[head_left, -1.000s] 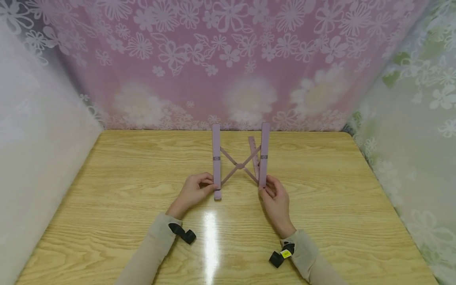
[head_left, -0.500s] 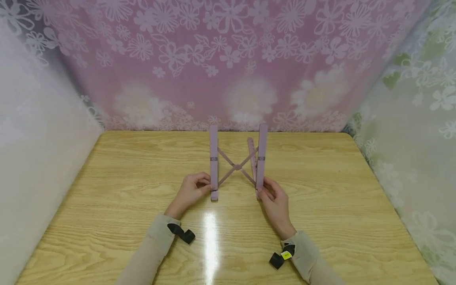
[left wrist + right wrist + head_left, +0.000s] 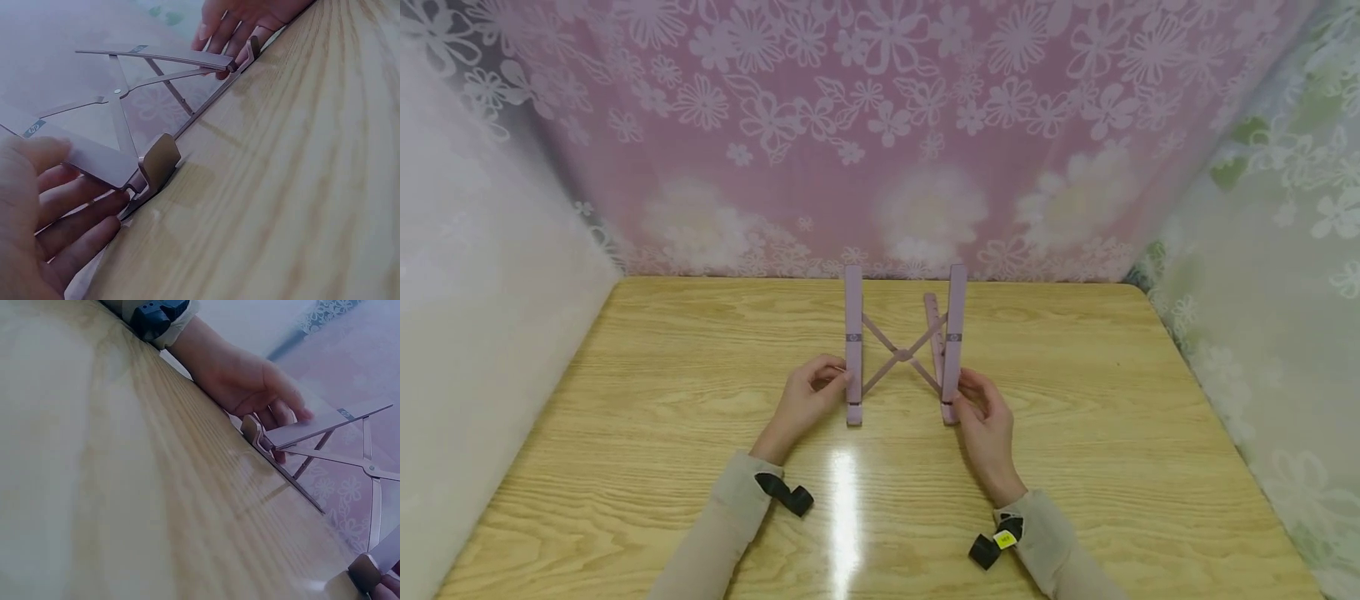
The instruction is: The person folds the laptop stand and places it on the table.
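A mauve folding laptop stand stands opened out on the table, its two long arms sloping up and back. Crossed struts join these arms at a central pivot. My left hand grips the left arm low down; in the left wrist view its thumb lies on top and its fingers underneath. At the lower end of the right arm, my right hand has its thumb at the outer edge and fingers beside and below the bar. Upturned hooks form the stand's front ends.
The wood-grain table extends around the stand on all sides. A pink floral curtain hangs close behind the table's back edge. Pale cloth screens flank both sides. Black cameras are strapped to both wrists.
The stand shifted slightly left and then back right in the head view. Its right hook has come into sight. The left hand slid a little up its arm, and the right thumb moved outward to the edge.
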A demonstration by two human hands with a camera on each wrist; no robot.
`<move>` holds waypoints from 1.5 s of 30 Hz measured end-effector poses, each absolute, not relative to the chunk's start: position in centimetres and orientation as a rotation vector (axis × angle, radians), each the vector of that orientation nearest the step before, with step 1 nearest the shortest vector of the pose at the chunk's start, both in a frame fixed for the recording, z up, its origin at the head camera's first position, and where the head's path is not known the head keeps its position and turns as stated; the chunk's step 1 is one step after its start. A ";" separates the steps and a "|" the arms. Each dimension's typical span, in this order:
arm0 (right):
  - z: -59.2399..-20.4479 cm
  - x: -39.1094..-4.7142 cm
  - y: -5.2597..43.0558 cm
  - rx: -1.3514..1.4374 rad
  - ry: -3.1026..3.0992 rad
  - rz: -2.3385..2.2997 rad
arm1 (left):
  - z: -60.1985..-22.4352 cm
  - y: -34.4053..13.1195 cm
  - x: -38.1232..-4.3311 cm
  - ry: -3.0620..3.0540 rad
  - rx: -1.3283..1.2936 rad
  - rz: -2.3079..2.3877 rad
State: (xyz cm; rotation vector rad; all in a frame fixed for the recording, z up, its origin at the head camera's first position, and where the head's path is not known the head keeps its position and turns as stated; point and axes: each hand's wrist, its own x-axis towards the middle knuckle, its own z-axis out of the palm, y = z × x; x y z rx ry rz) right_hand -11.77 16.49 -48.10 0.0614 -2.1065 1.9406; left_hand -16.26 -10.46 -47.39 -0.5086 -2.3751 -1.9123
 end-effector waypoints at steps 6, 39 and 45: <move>-47.1 -12.5 16.3 0.077 -2.057 1.869 | -47.5 -10.6 -16.8 -2.080 -0.447 -2.174; -41.0 -18.6 19.5 -0.125 -2.283 2.043 | -41.4 -9.0 -18.2 -2.285 -0.043 -2.179; -39.7 -18.9 19.9 -0.133 -2.469 2.043 | -40.0 -9.2 -18.5 -2.369 0.021 -2.252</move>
